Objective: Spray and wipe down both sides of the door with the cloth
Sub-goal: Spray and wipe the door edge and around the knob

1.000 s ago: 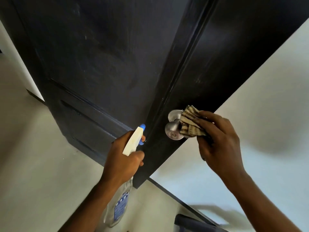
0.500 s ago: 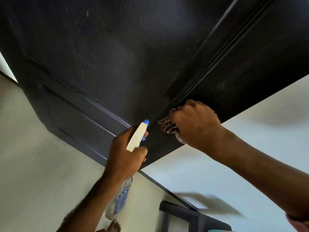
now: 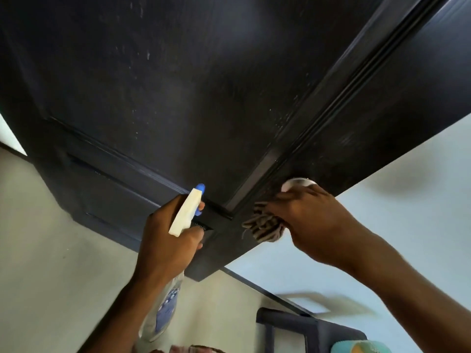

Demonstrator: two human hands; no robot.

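Black door (image 3: 204, 85), our left hand (image 3: 168, 247) gripping the spray bottle (image 3: 184, 215), our right hand (image 3: 312, 225) holding the stripy cloth (image 3: 265, 226) against it

No legible text noted. Blue label (image 3: 166, 309) on the spray bottle (image 3: 184, 215) showed white marks, too blurred to read.

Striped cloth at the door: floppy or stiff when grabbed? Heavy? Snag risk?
Likely floppy: the striped cloth bunches in folds and spills from under the right hand, holding no shape. Probably light: that hand alone holds the bunch against the door. Loose folds stick out, so one might catch on the knob beside it.
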